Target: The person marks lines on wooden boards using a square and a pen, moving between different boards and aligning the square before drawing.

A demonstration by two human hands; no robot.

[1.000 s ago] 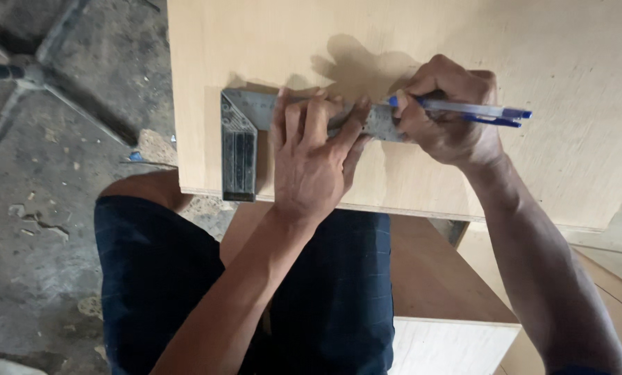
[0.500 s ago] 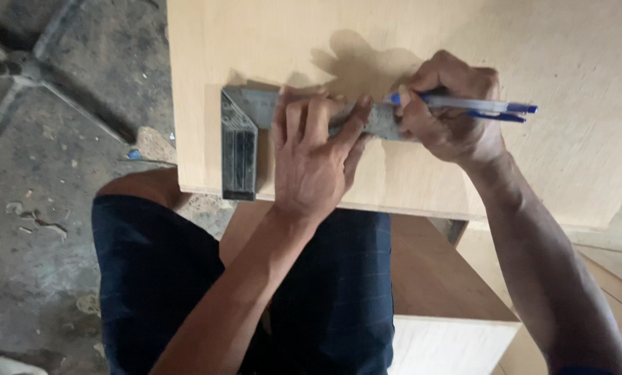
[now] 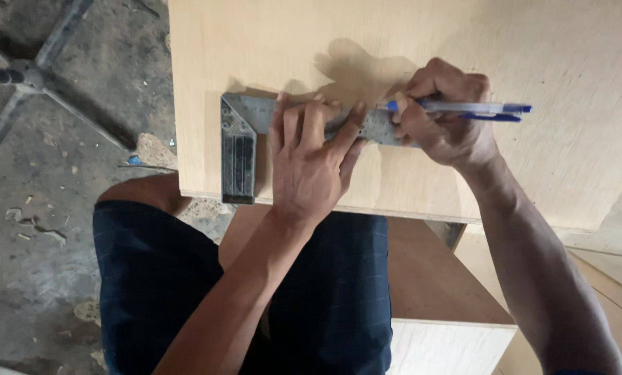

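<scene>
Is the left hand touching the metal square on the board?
Touching. The head view shows the left hand pressed flat on the metal square, its fingers lying across the blade on the board.

**Around the workplace: gritty floor, chair base, stacked boards**

Down on the left, the grey concrete floor [image 3: 61,229] is scattered with dust, chips and small debris. Top left, a dark star-shaped chair base [image 3: 37,76] spreads its legs across it. Dark blue checked shorts [image 3: 165,278] fill the lower middle, one bare knee [image 3: 141,191] poking out above them. Lower right, a reddish-brown board [image 3: 436,278] lies over a pale wooden panel [image 3: 450,347].
</scene>
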